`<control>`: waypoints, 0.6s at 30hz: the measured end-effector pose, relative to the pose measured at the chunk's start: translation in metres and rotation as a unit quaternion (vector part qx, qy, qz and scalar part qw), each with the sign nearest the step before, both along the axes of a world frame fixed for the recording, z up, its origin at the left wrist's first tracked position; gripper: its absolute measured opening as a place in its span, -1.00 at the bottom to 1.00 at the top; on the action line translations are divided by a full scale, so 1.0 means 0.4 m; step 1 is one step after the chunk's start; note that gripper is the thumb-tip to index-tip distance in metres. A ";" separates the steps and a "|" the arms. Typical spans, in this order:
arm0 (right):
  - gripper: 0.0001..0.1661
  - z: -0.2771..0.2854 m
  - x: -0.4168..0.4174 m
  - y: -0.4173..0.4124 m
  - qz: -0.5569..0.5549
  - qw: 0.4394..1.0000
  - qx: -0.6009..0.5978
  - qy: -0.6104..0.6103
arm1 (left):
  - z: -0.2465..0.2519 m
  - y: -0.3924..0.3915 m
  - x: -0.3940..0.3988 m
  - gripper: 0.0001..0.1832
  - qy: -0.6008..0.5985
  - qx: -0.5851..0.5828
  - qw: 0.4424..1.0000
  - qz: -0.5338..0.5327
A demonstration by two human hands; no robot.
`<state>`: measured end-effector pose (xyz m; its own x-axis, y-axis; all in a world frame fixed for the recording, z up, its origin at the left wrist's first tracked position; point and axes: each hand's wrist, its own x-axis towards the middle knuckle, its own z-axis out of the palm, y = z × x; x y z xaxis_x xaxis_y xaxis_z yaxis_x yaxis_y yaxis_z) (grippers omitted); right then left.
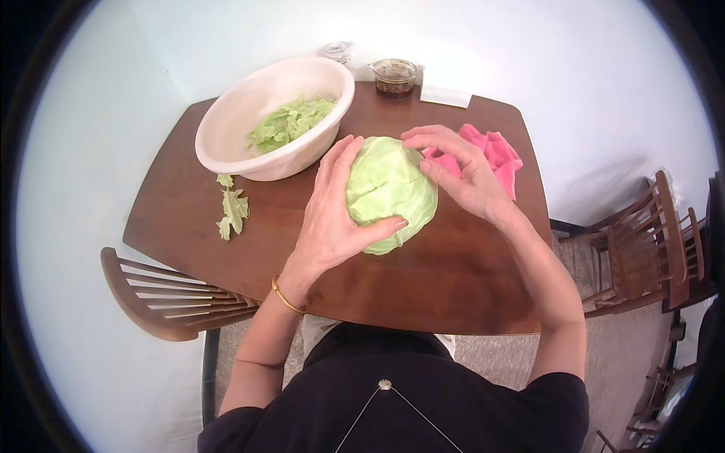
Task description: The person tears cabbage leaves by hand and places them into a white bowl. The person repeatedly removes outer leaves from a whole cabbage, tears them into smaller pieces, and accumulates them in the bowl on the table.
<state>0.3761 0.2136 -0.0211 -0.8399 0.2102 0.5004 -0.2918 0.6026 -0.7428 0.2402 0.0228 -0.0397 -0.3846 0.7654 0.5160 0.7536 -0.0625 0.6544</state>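
Observation:
A pale green head of cabbage (391, 187) is held above the wooden table, near its middle. My left hand (340, 212) grips its left side, with the thumb across the lower front and the fingers along the far left. My right hand (459, 170) is at the cabbage's upper right, fingers curved and apart, the tips at or very near the outer leaf. Whether they pinch the leaf edge is hard to make out. Torn cabbage leaves (291, 124) lie inside a large pale pink plastic basin (226, 122), which stands to the left of the cabbage.
Loose leaf scraps (233, 212) lie on the wooden table (272, 226) below the basin. A crumpled pink cloth (498, 156) sits behind my right hand. Along the wall stand a glass bowl of dark liquid (395, 79), a glass jar (337, 52) and a white box (446, 90). Wooden chairs (175, 300) flank the table.

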 end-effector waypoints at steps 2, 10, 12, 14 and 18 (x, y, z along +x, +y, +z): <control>-0.61 0.004 0.003 -0.021 0.020 0.999 0.014 0.036 | 0.007 -0.002 -0.013 0.09 -0.030 -0.018 0.999 -0.029; -0.46 -0.021 0.070 -0.112 -0.143 0.954 0.252 0.079 | 0.010 -0.011 -0.007 0.14 0.074 0.007 0.996 -0.041; -0.47 -0.002 0.080 -0.109 -0.120 0.986 0.117 -0.006 | 0.005 -0.012 -0.005 0.08 0.091 0.022 0.995 -0.028; -0.45 0.002 0.081 -0.087 -0.106 0.991 0.074 -0.028 | 0.001 -0.019 -0.001 -0.02 0.141 0.041 0.989 -0.012; -0.45 -0.014 0.069 -0.051 -0.081 0.996 0.043 -0.019 | -0.016 -0.029 0.042 -0.32 0.161 0.090 0.982 0.033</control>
